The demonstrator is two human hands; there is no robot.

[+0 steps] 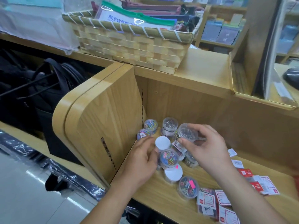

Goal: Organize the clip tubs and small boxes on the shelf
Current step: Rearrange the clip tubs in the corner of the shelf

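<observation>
Several small clear clip tubs stand in the left corner of the wooden shelf point(163, 191). My right hand point(208, 147) pinches one clear tub of silver clips point(187, 132), lifted and tilted above the others. My left hand point(142, 160) grips a tub of coloured clips point(169, 158), with a white-lidded tub point(162, 142) just above its fingers. Two coloured-clip tubs point(150, 125) and a silver-clip tub point(169, 126) stand at the back. Another white-lidded tub point(173, 174) and a coloured tub with a pink sticker point(188, 187) sit nearer the front. Small red-and-white boxes point(208, 199) lie to the right.
The shelf's curved wooden side panel point(100, 123) closes off the left. A woven basket point(129, 44) of zip pouches sits on the top above. Black bags point(40, 88) fill the neighbouring shelf on the left. More red-and-white packets point(258, 183) are scattered along the right.
</observation>
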